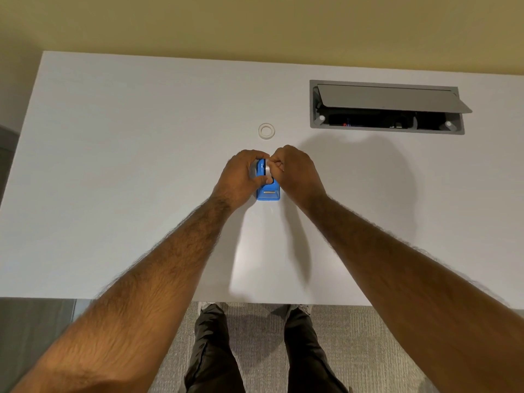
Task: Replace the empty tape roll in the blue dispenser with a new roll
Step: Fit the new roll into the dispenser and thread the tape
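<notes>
Blue dispenser mid-table, left hand clamped round its body; right hand pinching at roll slot — seating step, likely. Ring lies just beyond. Next — press roll home, thread tape.

Blue dispenser standing on the desk, cutter end facing the near edge, upper part partly hidden. Pale ring-shaped roll lying flat just beyond it, apart; whether empty or new not discernible.
</notes>
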### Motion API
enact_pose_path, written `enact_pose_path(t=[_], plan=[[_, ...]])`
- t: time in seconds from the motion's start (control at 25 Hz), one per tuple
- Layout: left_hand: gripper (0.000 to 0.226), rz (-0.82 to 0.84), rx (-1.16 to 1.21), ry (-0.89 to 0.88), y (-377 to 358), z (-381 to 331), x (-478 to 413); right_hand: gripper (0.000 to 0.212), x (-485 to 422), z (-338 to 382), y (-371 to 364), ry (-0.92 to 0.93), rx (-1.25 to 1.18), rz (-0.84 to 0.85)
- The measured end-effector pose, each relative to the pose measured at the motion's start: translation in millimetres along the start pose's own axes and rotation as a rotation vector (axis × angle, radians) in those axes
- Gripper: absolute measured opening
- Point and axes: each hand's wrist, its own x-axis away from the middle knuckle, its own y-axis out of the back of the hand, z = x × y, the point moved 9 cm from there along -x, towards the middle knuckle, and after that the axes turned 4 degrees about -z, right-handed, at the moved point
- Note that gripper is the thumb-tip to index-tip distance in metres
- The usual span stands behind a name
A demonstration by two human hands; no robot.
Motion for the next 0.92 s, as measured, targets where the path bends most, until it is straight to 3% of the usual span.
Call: enact_pose_path(t=[0.44, 0.76, 0.92], plan=[[0.047, 0.001, 0.003, 0.008, -2.0, 2.8, -0.9, 0.04, 0.2, 1.5, -1.9, -0.034, -0.026, -0.035], [0.049, -0.002, 0.008, 0.009, 0.3, 1.4, 0.1, 0.02, -2.1, -0.6, 2.8, 0.011, -0.082, 0.045], [0.048, -0.001, -0.007, 0.005, 0.6, -1.6, 0.9, 0.021, -3.2, -0.5, -0.7, 0.024, -0.035, 0.039]])
